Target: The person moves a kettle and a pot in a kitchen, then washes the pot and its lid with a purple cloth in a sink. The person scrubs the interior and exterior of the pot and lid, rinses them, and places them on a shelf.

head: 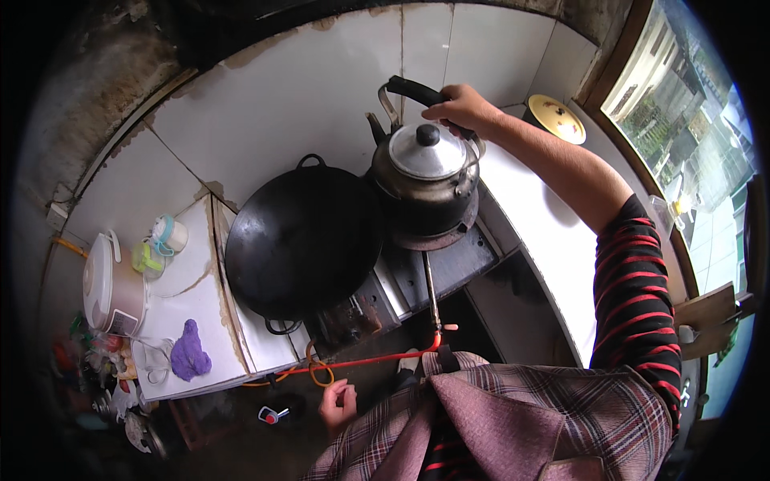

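My right hand (462, 112) is closed around the black handle of a metal kettle (421, 192), whose lower part is blackened. A shiny lid with a black knob covers it. The kettle sits over a round gas burner (430, 242); whether its base touches the burner I cannot tell. Close beside it, on the left, a large black wok (304, 240) rests on the stove. My left hand (338, 401) hangs low in front of the counter, fingers curled, near the red gas hose (373, 362) and holding nothing that I can see.
A rice cooker (114, 285), two lidded jars (169, 234), a purple cloth (190, 355) and a clear container (151, 361) stand on the left counter. A gas valve (446, 327) juts out before the stove. At the back right is a yellow lidded pot (556, 119), near the window.
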The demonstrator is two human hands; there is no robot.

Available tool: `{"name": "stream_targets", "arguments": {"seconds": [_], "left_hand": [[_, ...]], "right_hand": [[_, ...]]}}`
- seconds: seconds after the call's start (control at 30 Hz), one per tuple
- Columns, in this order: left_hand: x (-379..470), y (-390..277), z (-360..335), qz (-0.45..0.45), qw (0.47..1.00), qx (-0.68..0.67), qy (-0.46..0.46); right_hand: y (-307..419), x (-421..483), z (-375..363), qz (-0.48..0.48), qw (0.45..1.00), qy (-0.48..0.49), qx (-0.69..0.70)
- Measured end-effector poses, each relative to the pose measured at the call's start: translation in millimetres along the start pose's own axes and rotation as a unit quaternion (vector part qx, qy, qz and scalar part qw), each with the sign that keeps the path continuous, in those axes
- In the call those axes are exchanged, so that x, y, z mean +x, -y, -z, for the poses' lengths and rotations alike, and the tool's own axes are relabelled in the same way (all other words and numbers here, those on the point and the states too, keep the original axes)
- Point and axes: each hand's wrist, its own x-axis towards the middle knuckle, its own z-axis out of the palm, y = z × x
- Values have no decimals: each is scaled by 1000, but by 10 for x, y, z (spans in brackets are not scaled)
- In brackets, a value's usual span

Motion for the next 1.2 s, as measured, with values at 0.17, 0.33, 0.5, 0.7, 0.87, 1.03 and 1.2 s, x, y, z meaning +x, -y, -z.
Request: {"name": "stream_targets", "arguments": {"seconds": [0.17,0.33,0.5,0.7,0.87,1.03,1.2], "left_hand": [[29,174,173,-26,1000,-7,8],[85,94,185,2,1000,-25,14],[349,-117,81,9,997,5,78],[576,-407,-263,-50,979,22,197],[571,-653,-732,-51,946,51,315],[383,-704,-1282,-67,895,60,437],[-227,-713,-1842,-102,823,63,555]], "right_hand": [[126,33,106,1,999,-15,-41],[319,-285,397,10,998,-34,-51],[350,-989,819,49,992,-68,-95],[469,-2341,1173,25,983,-148,-107],[496,-3647,1379,-101,967,-202,-116],[400,-5075,1526,-189,940,-265,-102],[292,-6524,1482,-293,874,-366,-126]]}}
